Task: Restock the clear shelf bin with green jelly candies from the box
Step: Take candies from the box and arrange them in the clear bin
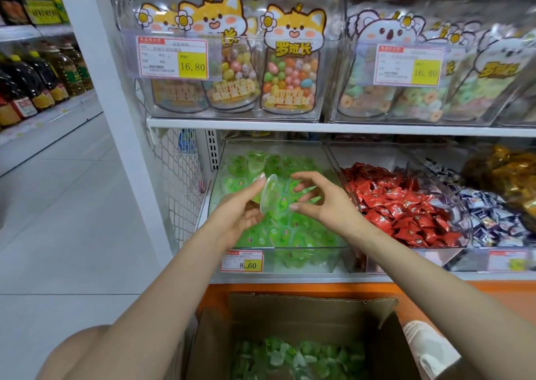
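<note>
Jelly cup [271,195] in left hand [239,210], over open bin [304,247], right hand [323,205] spread

Both forearms [162,307] are bare up to the left hand [240,213] and right hand [326,205]; the fingernails [261,176] are longish, pale and glossy. A bare knee [82,349] shows below the left hand.

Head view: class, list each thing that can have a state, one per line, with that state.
Clear shelf bin: open, nearly full of green jelly candies.
Box: flaps open, partly filled.
Jelly cup: tilted, above the bin.
Left hand: pinches the jelly cup.
Right hand: open, holding nothing.
</note>
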A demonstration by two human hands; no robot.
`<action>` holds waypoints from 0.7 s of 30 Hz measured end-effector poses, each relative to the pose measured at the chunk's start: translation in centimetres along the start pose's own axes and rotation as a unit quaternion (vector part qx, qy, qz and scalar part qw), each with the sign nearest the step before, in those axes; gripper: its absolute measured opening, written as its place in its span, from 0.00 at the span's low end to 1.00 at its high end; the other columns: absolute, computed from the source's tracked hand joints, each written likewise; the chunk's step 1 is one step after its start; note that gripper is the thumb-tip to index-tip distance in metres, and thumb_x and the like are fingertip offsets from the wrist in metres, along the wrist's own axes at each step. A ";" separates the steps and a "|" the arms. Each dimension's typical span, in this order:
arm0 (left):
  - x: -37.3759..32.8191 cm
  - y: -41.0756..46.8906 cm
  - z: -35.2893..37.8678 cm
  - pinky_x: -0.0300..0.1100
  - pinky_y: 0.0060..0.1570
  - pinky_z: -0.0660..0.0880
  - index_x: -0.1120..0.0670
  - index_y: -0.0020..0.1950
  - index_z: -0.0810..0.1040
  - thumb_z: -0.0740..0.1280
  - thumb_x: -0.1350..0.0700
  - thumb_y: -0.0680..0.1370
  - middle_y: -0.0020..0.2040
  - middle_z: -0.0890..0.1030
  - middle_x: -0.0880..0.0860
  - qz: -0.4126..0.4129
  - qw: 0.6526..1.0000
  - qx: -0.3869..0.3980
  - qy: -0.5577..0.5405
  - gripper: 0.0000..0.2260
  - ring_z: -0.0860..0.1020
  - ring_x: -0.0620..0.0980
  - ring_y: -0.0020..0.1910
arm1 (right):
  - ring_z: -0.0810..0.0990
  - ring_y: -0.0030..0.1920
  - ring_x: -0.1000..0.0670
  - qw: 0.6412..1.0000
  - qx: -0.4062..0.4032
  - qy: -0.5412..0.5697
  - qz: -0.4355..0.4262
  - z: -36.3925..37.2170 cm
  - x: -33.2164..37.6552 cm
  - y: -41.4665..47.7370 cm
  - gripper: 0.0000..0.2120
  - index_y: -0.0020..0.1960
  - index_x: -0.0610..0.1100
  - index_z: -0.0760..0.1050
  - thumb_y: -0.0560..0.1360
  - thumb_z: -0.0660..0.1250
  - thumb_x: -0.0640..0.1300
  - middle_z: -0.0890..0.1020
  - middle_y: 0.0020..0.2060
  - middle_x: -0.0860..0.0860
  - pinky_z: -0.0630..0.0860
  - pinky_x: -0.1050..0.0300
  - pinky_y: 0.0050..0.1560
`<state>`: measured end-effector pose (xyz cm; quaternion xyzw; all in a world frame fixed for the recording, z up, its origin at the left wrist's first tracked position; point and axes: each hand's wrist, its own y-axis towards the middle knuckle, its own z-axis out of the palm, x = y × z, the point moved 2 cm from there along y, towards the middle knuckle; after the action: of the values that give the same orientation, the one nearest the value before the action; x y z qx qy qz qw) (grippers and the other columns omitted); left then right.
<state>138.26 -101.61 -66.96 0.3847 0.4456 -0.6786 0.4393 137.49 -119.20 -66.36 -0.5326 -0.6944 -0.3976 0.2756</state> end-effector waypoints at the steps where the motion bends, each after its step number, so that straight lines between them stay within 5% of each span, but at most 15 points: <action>1: 0.3 -0.1 0.4 0.35 0.38 0.76 0.54 0.48 0.78 0.66 0.50 0.75 0.41 0.83 0.53 -0.025 0.999 0.007 -0.025 0.08 0.80 0.46 0.37 | 0.77 0.44 0.55 1.000 0.010 0.024 -0.005 -0.1 0.4 -0.5 0.26 0.59 0.57 0.71 0.67 0.76 0.40 0.78 0.50 0.53 0.75 0.62 0.47; 5: 1.0 -0.4 2.1 0.34 0.31 0.75 0.54 0.47 0.78 0.63 0.49 0.77 0.36 0.83 0.52 -0.063 0.995 0.047 -0.067 0.09 0.78 0.45 0.34 | 0.75 0.52 0.56 0.999 0.026 -0.015 -0.040 -0.4 0.9 -2.0 0.34 0.67 0.55 0.66 0.65 0.77 0.46 0.76 0.54 0.54 0.72 0.65 0.53; 10: 1.6 -0.9 3.9 0.35 0.25 0.75 0.59 0.58 0.76 0.63 0.53 0.78 0.47 0.81 0.57 -0.073 0.992 0.080 -0.062 0.13 0.81 0.48 0.31 | 0.70 0.62 0.58 0.992 0.037 -0.089 -0.080 -0.1 0.7 -2.6 0.38 0.70 0.51 0.64 0.64 0.78 0.49 0.71 0.64 0.55 0.64 0.71 0.59; 13: 1.9 -1.0 4.3 0.34 0.23 0.73 0.61 0.59 0.76 0.64 0.55 0.78 0.45 0.82 0.57 -0.062 0.993 0.075 -0.059 0.13 0.81 0.47 0.29 | 0.68 0.61 0.60 0.993 0.024 -0.097 -0.060 0.0 0.5 -2.9 0.39 0.70 0.50 0.64 0.64 0.77 0.51 0.70 0.63 0.57 0.64 0.68 0.60; 17: 2.1 -0.9 4.3 0.33 0.25 0.75 0.59 0.51 0.77 0.63 0.57 0.78 0.30 0.82 0.51 -0.054 0.994 0.083 -0.041 0.07 0.78 0.44 0.25 | 0.71 0.57 0.56 0.991 0.006 -0.114 -0.063 -0.2 0.2 -3.0 0.37 0.69 0.47 0.66 0.65 0.77 0.52 0.73 0.58 0.53 0.65 0.68 0.56; 21: 2.2 -0.5 4.0 0.34 0.34 0.78 0.59 0.52 0.77 0.64 0.55 0.78 0.35 0.83 0.51 -0.048 0.996 0.078 -0.002 0.09 0.81 0.44 0.30 | 0.72 0.50 0.56 0.988 0.010 -0.139 -0.070 -0.5 -0.2 -2.8 0.35 0.68 0.46 0.69 0.65 0.77 0.52 0.72 0.51 0.54 0.65 0.73 0.49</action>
<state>136.56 -105.87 -67.63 0.3948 0.4088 -0.7321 0.3756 134.84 -120.09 -66.95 -0.5301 -0.7657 -0.3306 0.1531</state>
